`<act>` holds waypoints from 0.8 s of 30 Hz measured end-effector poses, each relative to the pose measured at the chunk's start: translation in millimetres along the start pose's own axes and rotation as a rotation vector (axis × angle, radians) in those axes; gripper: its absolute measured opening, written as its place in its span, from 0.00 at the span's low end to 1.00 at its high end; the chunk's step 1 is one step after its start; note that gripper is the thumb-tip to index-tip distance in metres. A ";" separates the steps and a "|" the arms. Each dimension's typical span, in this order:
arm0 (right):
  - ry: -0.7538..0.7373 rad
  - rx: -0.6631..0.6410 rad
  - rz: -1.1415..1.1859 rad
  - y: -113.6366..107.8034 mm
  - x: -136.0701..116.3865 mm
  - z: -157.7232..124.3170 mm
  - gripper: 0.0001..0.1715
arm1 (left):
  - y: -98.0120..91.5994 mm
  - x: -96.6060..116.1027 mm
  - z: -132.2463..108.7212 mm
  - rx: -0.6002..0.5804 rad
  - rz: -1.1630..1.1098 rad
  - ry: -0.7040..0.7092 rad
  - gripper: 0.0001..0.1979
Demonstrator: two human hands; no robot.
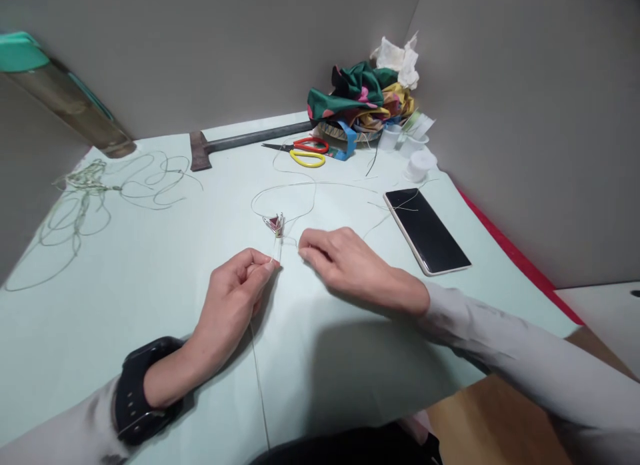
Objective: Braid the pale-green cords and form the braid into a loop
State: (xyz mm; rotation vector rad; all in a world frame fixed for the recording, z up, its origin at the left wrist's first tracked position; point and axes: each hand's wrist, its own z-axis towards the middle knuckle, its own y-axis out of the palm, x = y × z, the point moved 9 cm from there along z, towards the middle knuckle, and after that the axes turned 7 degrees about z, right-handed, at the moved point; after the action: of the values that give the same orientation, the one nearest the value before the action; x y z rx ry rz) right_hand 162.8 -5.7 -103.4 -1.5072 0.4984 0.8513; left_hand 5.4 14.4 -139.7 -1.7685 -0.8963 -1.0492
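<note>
My left hand (241, 285) is closed in a pinch on thin pale cords that run up to a small cluster of safety pins (275, 223) with a dark red piece in it. From below this hand, a single cord (259, 378) trails down to the table's front edge. My right hand (350, 261) is also pinched shut, just right of the cluster, on a short thin cord end (293, 243) reaching from the pins' base. Beyond the pins, a longer loose cord (255, 201) curls over the table. The fingertips hide the exact grip on the cords.
Scissors (306, 151) with red and yellow handles lie behind, beside a hammer (201, 151). A phone (425, 231) rests at right, near a thread spool (421, 165) and a basket (333, 130) of cloth. Tangled green cord (83, 185) and a bottle (75, 101) are at left.
</note>
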 end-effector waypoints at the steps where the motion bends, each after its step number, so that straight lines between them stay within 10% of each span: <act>1: -0.002 -0.029 -0.007 4.9 -4.4 -4.9 0.12 | 0.0 0.0 0.1 -0.001 -0.010 0.002 0.15; 24: -0.165 -0.155 -0.440 55.4 -24.7 -5.5 0.16 | 4.4 -3.3 3.9 -0.063 -0.043 0.056 0.19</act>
State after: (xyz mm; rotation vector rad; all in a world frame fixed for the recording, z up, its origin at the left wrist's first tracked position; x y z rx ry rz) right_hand 107.2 -22.9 -121.3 -1.5917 -0.0266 0.6676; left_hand 9.1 15.9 -145.1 -1.7697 -0.8786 -1.1609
